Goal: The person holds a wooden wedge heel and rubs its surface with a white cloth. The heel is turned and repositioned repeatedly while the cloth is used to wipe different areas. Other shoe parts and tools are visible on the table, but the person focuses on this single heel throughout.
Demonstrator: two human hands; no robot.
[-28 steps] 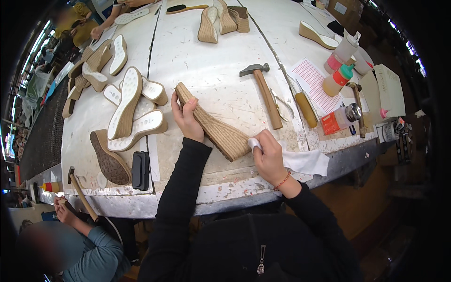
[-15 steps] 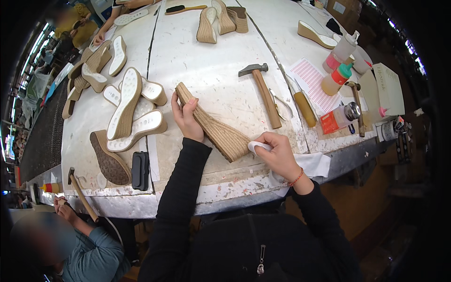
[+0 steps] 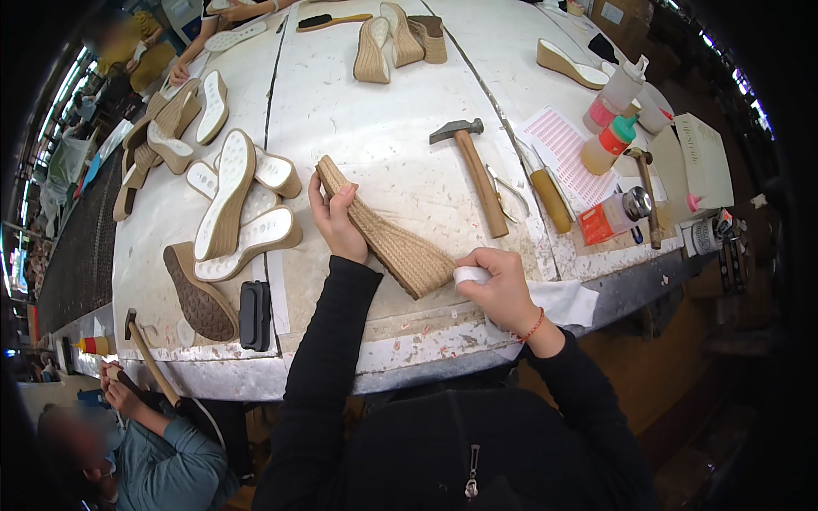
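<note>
A wedge shoe sole (image 3: 394, 234) wrapped in tan braided rope is tilted on its side above the table. My left hand (image 3: 339, 217) grips its narrow toe end, with the thumb on the rope side and the fingers behind. My right hand (image 3: 503, 289) is closed on a white cloth (image 3: 471, 275), pinched between thumb and fingers at the thick heel end. A larger white cloth (image 3: 567, 304) lies on the table beside my right wrist; whether the two are one piece I cannot tell.
Several wedge soles (image 3: 226, 196) are piled at left, near a black case (image 3: 254, 315). To the right lie a hammer (image 3: 477, 175), pliers (image 3: 509, 192), a wooden-handled tool (image 3: 550, 198) and squeeze bottles (image 3: 609, 145). A brush (image 3: 334, 23) lies far back. A co-worker (image 3: 162, 443) sits lower left.
My right hand has shifted slightly right and down with the cloth at the heel end. The left hand keeps its grip on the sole. The lower-left co-worker's head has moved.
</note>
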